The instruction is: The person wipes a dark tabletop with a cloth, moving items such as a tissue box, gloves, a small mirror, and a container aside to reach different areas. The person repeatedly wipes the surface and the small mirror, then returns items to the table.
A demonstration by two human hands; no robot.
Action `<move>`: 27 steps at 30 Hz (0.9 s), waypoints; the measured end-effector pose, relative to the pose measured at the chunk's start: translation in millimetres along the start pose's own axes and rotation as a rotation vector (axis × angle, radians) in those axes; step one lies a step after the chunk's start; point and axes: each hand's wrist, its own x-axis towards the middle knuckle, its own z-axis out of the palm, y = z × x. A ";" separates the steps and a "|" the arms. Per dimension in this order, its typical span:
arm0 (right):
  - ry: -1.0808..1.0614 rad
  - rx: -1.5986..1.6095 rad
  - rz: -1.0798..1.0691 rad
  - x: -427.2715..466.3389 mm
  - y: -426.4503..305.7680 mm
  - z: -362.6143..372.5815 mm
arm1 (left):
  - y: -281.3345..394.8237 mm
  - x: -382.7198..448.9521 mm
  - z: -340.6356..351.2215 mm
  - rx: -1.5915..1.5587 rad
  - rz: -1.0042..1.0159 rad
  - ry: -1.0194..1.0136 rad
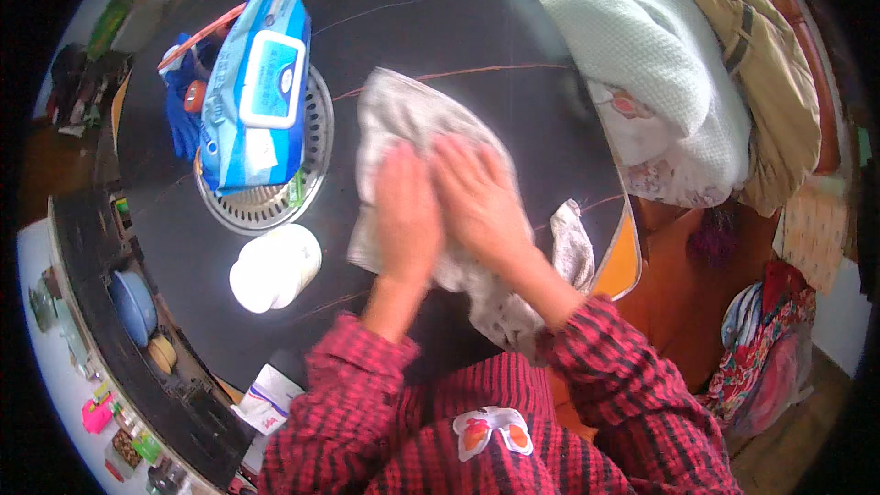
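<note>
A pale grey piece of fabric (385, 110) lies spread over the dark tabletop (440, 27), with soft folds across it. My left hand (409, 213) rests on it palm down, fingers straight and blurred by motion. Beside it, my right hand (481, 196) is also laid flat on the fabric, its fingers slightly spread. Neither hand is gripping the fabric. Its speckled lower end (505, 320) reaches toward the table's near edge. Right of my right wrist lies a smaller speckled cloth part (574, 247); whether it joins the larger piece is hidden.
To the left, a blue wet-wipes pack (275, 79) sits on a slotted metal tray (320, 124). Nearer are white round items (275, 268) and a white packet (268, 399). A pale green quilted cover (639, 34) borders the table's right side.
</note>
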 end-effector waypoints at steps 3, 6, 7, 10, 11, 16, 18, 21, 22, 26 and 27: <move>-0.125 -0.089 0.104 -61.9 20.5 -34.0 | 60.8 -22.6 6.3 -0.040 0.104 -0.136; -0.206 -0.161 0.126 -87.4 35.5 -53.0 | 86.6 -31.1 11.8 -0.066 0.123 -0.237; -0.215 -0.174 0.115 -87.2 36.1 -54.1 | 86.9 -31.1 8.5 -0.073 0.118 -0.272; -0.147 -0.131 0.101 -83.0 37.0 -52.4 | 81.1 -33.4 6.4 -0.145 0.088 -0.253; -0.116 -0.105 0.165 -82.3 36.0 -49.4 | 79.8 -34.9 5.8 -0.162 0.045 -0.197; 0.051 -0.087 0.087 -37.6 35.1 -12.5 | 58.6 -35.2 -12.1 -0.161 -0.152 -0.104; 0.065 -0.064 -0.023 -1.3 17.3 8.5 | 40.4 -33.6 -31.5 -0.082 -0.220 -0.140; -0.035 0.051 -0.126 31.8 -22.0 24.6 | 17.2 -47.4 -39.6 -0.055 -0.348 0.048; -0.039 0.053 -0.163 30.7 -29.7 28.3 | 14.8 -54.1 -45.3 -0.074 -0.360 0.054; -0.274 -0.036 -0.196 -49.9 -35.4 13.5 | 27.8 -109.3 -68.6 -0.209 -0.344 -0.154; -0.340 -0.105 -0.218 -56.8 -40.8 8.2 | 27.9 -119.1 -73.6 -0.256 -0.332 -0.144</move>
